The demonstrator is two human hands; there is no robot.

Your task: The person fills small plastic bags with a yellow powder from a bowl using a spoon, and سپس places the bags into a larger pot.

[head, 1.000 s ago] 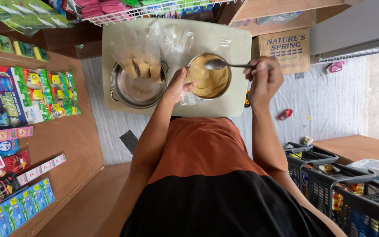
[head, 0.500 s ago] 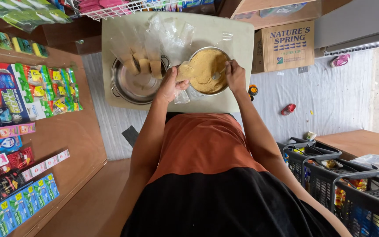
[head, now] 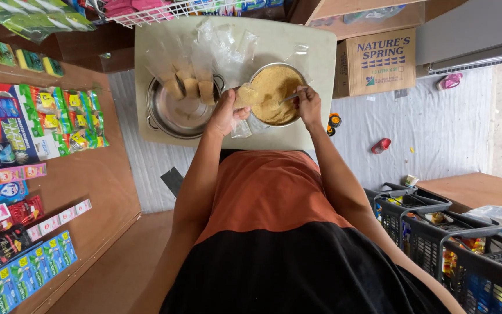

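Observation:
My left hand (head: 226,114) holds a small clear plastic bag (head: 245,97) partly filled with brown sugar, at the near left rim of a metal bowl (head: 276,93) full of the same brown sugar. My right hand (head: 309,103) grips a metal spoon (head: 287,99) that dips into the sugar in the bowl. Both stand on a cream tabletop (head: 315,52). Left of the bowl a steel pot (head: 176,113) holds several filled bags (head: 190,87) standing upright, their clear tops sticking up.
A shelf of colourful packets (head: 24,145) runs along the left. A cardboard box (head: 379,61) sits to the right of the table. Black baskets (head: 431,227) stand at lower right. A white wire rack (head: 158,11) lies beyond the table.
My right hand came in from the right with the spoon and lowered it into the sugar. My left hand stayed at the bowl's rim with the bag.

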